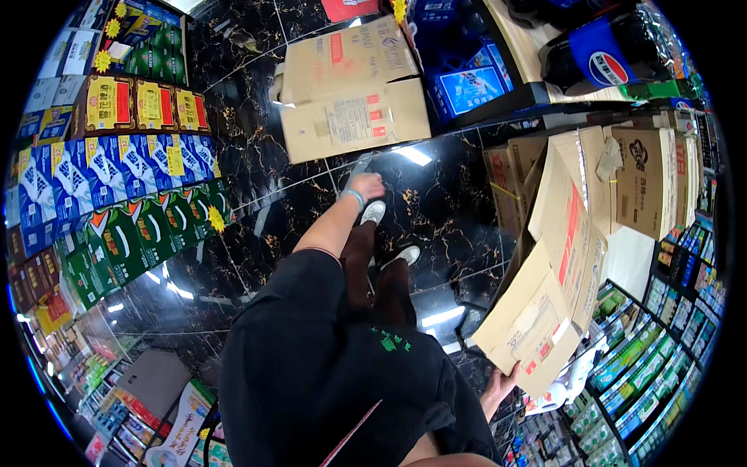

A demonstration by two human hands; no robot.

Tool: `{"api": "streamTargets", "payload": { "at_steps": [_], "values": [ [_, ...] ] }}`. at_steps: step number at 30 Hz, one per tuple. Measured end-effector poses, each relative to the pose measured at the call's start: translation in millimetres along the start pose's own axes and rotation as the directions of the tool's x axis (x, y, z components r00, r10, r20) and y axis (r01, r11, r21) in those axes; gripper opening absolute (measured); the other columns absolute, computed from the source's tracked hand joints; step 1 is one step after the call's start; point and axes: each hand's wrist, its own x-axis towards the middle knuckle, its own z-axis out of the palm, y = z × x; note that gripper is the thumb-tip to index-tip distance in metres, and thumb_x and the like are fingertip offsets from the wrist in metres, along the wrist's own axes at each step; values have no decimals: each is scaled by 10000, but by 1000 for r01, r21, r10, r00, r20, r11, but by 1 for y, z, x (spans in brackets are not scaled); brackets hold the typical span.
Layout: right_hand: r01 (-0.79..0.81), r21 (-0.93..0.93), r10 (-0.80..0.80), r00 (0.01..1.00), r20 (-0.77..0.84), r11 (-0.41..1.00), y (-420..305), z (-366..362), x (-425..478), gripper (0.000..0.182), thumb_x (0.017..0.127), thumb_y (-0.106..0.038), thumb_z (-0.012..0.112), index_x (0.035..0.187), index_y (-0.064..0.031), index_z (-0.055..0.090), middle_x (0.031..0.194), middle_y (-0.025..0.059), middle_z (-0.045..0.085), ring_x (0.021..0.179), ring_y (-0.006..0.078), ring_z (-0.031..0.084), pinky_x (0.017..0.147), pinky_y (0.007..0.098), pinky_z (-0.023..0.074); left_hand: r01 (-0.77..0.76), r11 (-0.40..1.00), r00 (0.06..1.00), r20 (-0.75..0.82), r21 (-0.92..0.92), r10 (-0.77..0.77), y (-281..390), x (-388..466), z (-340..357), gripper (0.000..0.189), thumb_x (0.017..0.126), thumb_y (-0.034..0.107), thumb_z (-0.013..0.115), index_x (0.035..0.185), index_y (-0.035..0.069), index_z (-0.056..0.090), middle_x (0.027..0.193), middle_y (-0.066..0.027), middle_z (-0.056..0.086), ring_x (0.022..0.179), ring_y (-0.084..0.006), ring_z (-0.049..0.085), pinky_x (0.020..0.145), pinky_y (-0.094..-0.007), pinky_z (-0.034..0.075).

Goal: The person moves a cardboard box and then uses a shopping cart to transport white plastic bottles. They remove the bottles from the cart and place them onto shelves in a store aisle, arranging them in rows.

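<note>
My left hand (369,185) hangs over the dark floor with a light blue band at the wrist. It holds nothing that I can see, and its fingers look loosely curled. On the right, my right hand (501,390) grips the lower edge of a flattened cardboard box (540,303), thumb on the near face. That sheet stands tilted against other folded cardboard (513,175). Beyond my left hand, a larger flattened cardboard box (356,114) with printed panels lies on the floor, apart from the hand.
Stacked beer cartons (134,227) line the left. A shelf (537,96) with large cola bottles (607,64) stands at the upper right, above blue packs (473,90). Stocked shelves (636,356) fill the lower right. My shoes (373,212) are on the glossy black marble-patterned floor (449,204).
</note>
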Motion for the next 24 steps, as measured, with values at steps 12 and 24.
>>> {"api": "streamTargets", "payload": {
  "at_steps": [12,24],
  "values": [
    [-112,-224,141,983,116,968,18,-82,-107,518,818,-119,602,1270,15,387,1224,145,497,1142,268,465,969,439,394,278,846,454,714,456,-534,-54,-271,100,715,839,549,490,1294,14,356,1245,-220,453,1094,-317,509,902,-448,433],
    [-197,-380,270,951,150,904,92,-47,-121,535,769,11,594,1262,18,384,1207,142,492,1119,255,481,969,385,398,330,929,656,666,170,-355,-58,-339,9,799,807,606,485,1386,116,235,1404,-96,302,1288,-275,285,1012,-518,251]
  ]
}}
